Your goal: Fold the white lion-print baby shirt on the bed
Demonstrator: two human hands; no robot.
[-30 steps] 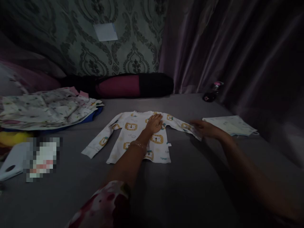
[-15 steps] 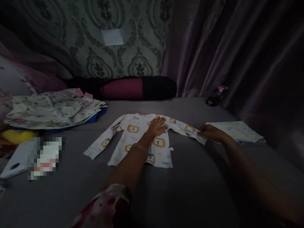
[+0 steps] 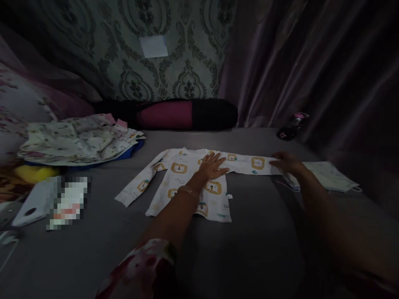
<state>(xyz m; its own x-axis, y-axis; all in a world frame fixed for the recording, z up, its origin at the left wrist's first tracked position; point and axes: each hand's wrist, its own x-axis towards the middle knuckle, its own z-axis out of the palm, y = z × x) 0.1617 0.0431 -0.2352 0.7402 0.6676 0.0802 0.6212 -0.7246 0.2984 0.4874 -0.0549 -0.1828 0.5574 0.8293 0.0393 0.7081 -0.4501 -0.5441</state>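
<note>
A small white long-sleeved shirt (image 3: pixel 179 168) with orange lion faces lies spread on the grey bed sheet (image 3: pixel 249 241). My left hand (image 3: pixel 213 167) rests flat on its upper chest, fingers spread, a thin bracelet at the wrist. The right-hand sleeve (image 3: pixel 246 163) stretches straight out to the side. At its cuff is my right hand (image 3: pixel 288 162), fingertips apart and touching the sleeve's end, which the hand partly covers. The other sleeve (image 3: pixel 137 189) slants down to the left.
A pile of folded printed clothes (image 3: pixel 77 139) lies at the left, near a white phone-like object (image 3: pixel 37 203) and a blurred-out packet (image 3: pixel 68 203). A pink-and-black bolster (image 3: pixel 165 115) lies along the wall. Right of my right hand are a folded pale cloth (image 3: pixel 330 176) and a dark bottle (image 3: pixel 289 126).
The right-hand sleeve has swung up from a downward slant to nearly level and lies flatter. My right hand has moved up with the cuff, its pinch loosened. My left hand stays on the chest.
</note>
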